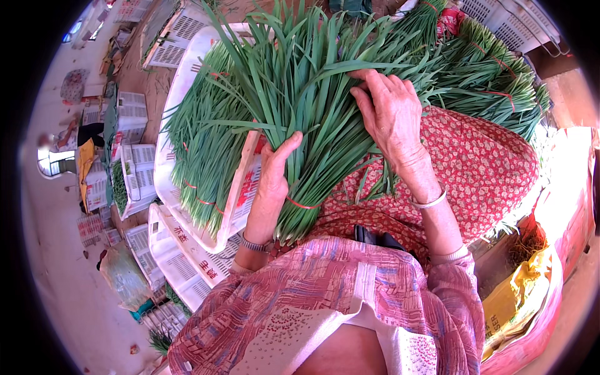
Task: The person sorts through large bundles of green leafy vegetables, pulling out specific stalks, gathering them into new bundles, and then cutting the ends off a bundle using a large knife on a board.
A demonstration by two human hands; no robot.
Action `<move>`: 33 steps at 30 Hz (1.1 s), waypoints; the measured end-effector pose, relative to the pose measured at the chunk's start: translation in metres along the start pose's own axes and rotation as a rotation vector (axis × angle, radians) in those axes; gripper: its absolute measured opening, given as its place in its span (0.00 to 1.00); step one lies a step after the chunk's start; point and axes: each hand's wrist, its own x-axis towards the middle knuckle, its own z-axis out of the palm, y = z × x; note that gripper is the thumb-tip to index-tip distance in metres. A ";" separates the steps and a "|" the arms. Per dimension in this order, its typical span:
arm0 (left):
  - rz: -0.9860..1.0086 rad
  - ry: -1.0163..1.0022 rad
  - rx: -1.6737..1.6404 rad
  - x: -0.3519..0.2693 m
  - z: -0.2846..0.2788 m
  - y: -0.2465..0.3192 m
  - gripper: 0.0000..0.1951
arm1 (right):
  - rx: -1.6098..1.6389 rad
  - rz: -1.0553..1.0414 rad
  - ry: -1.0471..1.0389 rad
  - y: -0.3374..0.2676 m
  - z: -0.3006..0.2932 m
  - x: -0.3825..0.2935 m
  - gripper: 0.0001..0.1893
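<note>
My left hand [275,171] grips a bunch of long, flat green leaves, apparently garlic chives [300,103], with the thumb across the front. A red band [302,205] circles its lower stalks, and the pale ends rest near my lap. My right hand [391,115] is at the right side of the leaves, fingers curled and index finger touching them. Whether a leaf is pinched there is unclear. Under the bunch, a red floral apron [478,173] covers my lap, with a few loose leaves [386,180] on it.
A white plastic crate [161,176] on the left holds banded chive bundles [206,140]. More bundles [487,89] are piled at upper right. A yellow sack [518,295] lies lower right. Further left are stacked crates [139,176] and another person [68,136].
</note>
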 end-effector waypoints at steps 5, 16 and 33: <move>0.014 -0.015 0.023 -0.001 -0.001 0.001 0.21 | 0.009 -0.047 -0.007 0.002 -0.002 0.006 0.09; 0.017 -0.026 0.017 0.001 -0.003 -0.004 0.20 | -0.047 -0.073 0.006 0.009 -0.003 0.010 0.13; 0.052 -0.023 0.040 -0.006 0.007 0.005 0.18 | 0.011 -0.445 -0.131 0.018 -0.012 0.009 0.06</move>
